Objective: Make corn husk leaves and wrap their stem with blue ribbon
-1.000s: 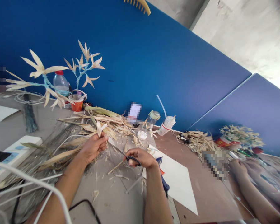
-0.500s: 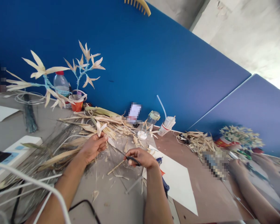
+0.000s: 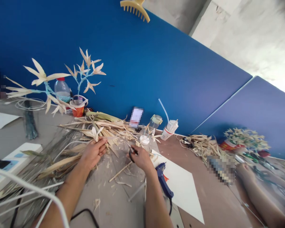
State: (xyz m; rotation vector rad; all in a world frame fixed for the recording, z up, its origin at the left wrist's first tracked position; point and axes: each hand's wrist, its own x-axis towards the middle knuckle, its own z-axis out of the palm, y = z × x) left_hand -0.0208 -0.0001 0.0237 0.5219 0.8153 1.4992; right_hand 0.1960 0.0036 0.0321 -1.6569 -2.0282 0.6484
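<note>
Between its fingertips my left hand (image 3: 94, 152) pinches a small pale husk flower (image 3: 94, 133), whose petals point up and whose thin end points right. My right hand (image 3: 139, 155) is closed on the black handles of a pair of scissors (image 3: 132, 153). The blades point up and to the left, near the thin end of the flower; whether they touch it is too small to tell. Behind both hands lies a pile of dry husks (image 3: 109, 125). Scraps and a thin stalk (image 3: 120, 172) are scattered below my right hand.
A blue glue gun (image 3: 164, 182) rests on white paper (image 3: 186, 190) right of my right forearm. Husk flower branches stand around a red cup (image 3: 78, 109) and a bottle (image 3: 62, 90). A power strip (image 3: 16, 161) and cables lie left. Another person's hands (image 3: 247, 172) are far right.
The left hand and flower have shifted slightly left, and the thin end now lies more level. My right hand has turned with the scissors, uncovering more of the glue gun.
</note>
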